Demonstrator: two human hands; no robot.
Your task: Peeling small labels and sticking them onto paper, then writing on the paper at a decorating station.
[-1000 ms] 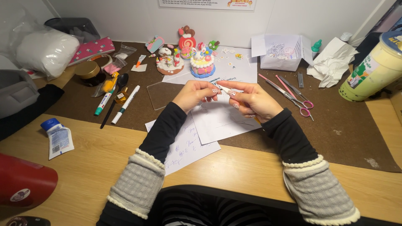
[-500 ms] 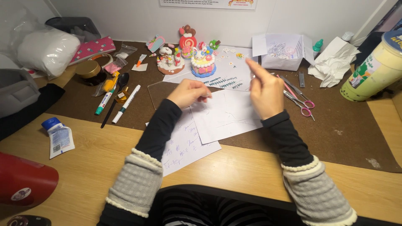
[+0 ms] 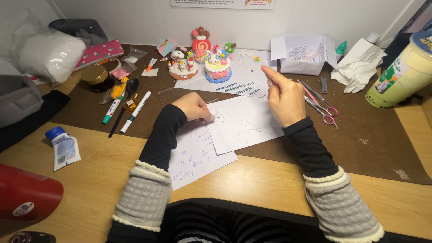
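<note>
A: Our left hand (image 3: 194,106) presses curled fingers on the white paper sheet (image 3: 245,123); our right hand (image 3: 284,96) pinches something tiny, unclear.

B: Open white cardboard box (image 3: 302,56) holds white bits; yellow-green labelled cup (image 3: 402,72) far right.

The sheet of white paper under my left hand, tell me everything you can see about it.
The white paper is a thin, plain sheet lying flat and slightly turned on the brown mat, with faint creases or pencil lines across it. Its lower left part overlaps a handwritten sheet. The left hand rests its fingertips on its upper left corner, where a small sketch or object shows. The right hand hovers over its upper right edge.
</note>
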